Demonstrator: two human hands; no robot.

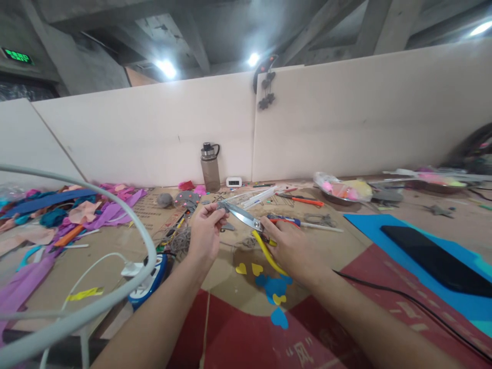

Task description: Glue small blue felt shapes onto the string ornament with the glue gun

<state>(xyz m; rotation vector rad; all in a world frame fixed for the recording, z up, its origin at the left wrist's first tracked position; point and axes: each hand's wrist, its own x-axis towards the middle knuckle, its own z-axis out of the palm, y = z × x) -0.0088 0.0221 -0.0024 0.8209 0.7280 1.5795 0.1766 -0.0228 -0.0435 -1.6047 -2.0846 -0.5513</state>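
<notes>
My right hand (294, 246) grips a pair of scissors (243, 216) by yellow handles, blades pointing up and left. At the blade tips, my left hand (205, 233) pinches a small grey piece (222, 205), partly covered by the fingers; its exact kind is unclear. Whether the blades are touching it cannot be made out. Below the hands lie several cut shapes: a yellow heart (241, 268), a blue heart (280, 318) and a larger blue piece (271, 287). Tangled grey string (180, 241) rests beside my left wrist.
A bottle (210, 171) and small white clock-like device (233, 182) stand by the white partition (154, 133). Felt scraps (88, 210) pile up left, near a blue power strip (148, 282) and a pale curved tube (144, 225). A black phone-like slab (434, 256) lies on blue sheets.
</notes>
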